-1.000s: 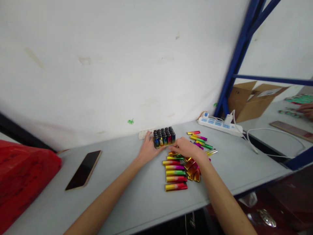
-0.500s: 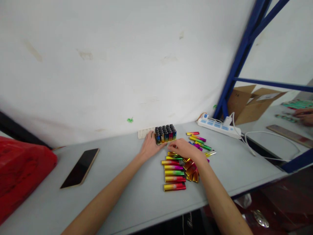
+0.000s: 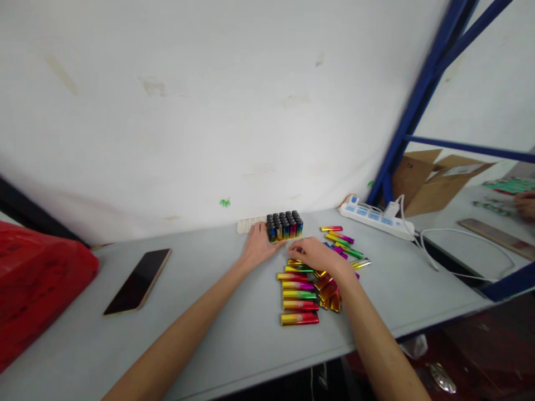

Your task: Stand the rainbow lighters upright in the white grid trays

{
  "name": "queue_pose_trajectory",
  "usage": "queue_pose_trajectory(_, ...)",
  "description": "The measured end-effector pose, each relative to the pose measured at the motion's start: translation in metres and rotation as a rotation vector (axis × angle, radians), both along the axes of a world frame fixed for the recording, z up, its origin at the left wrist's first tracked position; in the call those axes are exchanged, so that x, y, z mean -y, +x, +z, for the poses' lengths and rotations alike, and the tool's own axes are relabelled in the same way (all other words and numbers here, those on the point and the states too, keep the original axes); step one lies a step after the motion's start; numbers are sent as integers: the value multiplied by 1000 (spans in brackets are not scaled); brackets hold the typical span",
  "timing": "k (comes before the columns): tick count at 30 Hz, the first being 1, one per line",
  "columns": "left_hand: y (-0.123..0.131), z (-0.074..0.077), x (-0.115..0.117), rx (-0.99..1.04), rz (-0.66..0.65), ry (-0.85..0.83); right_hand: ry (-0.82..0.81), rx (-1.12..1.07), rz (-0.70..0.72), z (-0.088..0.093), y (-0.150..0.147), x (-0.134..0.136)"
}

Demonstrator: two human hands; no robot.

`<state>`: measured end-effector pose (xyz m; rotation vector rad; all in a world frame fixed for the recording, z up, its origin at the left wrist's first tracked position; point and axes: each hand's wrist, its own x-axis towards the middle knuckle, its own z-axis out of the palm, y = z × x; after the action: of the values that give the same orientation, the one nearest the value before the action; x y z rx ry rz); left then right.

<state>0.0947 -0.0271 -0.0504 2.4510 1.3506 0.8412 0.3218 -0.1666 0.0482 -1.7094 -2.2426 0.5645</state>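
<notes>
A block of upright dark cylinders with black tops point(image 3: 285, 224) stands in a shallow pale tray near the wall. My left hand point(image 3: 257, 245) rests at its left front corner, thumb stretched along the front edge and fingers apart along the left side. Just in front of the block, my right hand point(image 3: 307, 249) has its fingers bent together; whatever is between the fingertips is hidden or too small to make out. Below it lies a column of shiny coloured flat tubes point(image 3: 300, 305), yellow fading to red, purple or green. A jumbled heap of gold and red tubes point(image 3: 328, 291) is partly under my right wrist.
A pale perforated tray point(image 3: 246, 224) lies behind my left hand. Left are a phone point(image 3: 137, 281) and a red bag point(image 3: 42, 278). A power strip point(image 3: 376, 218) with white cables, a blue frame point(image 3: 407, 111) and a cardboard box point(image 3: 443, 178) stand right. Another person's hand point(image 3: 525, 203) shows at far right.
The view has shifted slightly. Both hands stay almost in the same place by the block, and the tubes lie as before. The other person's hand has moved a little to the right.
</notes>
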Motion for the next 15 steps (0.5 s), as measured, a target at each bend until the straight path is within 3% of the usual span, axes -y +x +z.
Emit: queue_pose_trajectory(15, -3, -8, -28, 72, -56, 26, -21, -4, -18, 0, -2, 0)
